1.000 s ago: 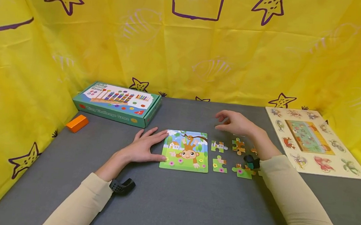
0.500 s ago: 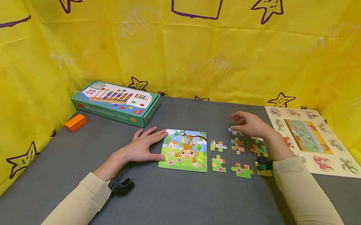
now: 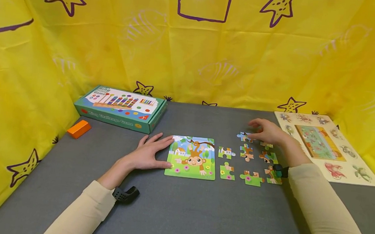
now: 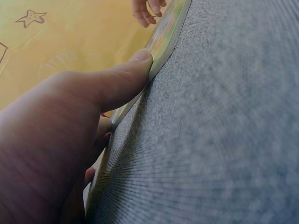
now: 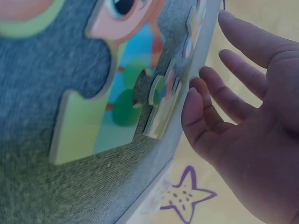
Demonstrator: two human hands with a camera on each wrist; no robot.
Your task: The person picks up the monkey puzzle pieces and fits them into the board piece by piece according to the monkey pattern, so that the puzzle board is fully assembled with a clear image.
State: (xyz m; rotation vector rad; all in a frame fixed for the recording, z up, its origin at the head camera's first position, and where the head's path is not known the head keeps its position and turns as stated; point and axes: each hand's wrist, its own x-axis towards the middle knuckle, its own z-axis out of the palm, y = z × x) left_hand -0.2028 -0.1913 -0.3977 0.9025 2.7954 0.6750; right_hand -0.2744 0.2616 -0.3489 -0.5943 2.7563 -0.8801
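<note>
A square monkey picture puzzle board [image 3: 191, 157] lies mid-table in the head view. My left hand [image 3: 148, 152] rests along its left side with spread, fairly straight fingers, and the left wrist view shows the thumb [image 4: 126, 77] on the board's edge. To the right of the board lie several loose jigsaw pieces in rough rows. Over the back row hovers my right hand [image 3: 269, 133], near a blue-edged jigsaw piece [image 3: 243, 137]. Its fingers are loosely bent and hold nothing in the right wrist view, where a larger jigsaw piece [image 5: 100, 116] lies close to the camera.
At the back left stands a green Ring Challenge Game box [image 3: 120, 108], with an orange block [image 3: 79, 129] in front of it. A wooden board with sea-animal pictures [image 3: 328, 150] lies at the right, near the right forearm. Yellow patterned cloth [image 3: 192, 58] encloses the table.
My right hand has moved rightward over the pieces, uncovering the blue-edged jigsaw piece and others that the hand and wrist hid before. The left hand stays on the puzzle board.
</note>
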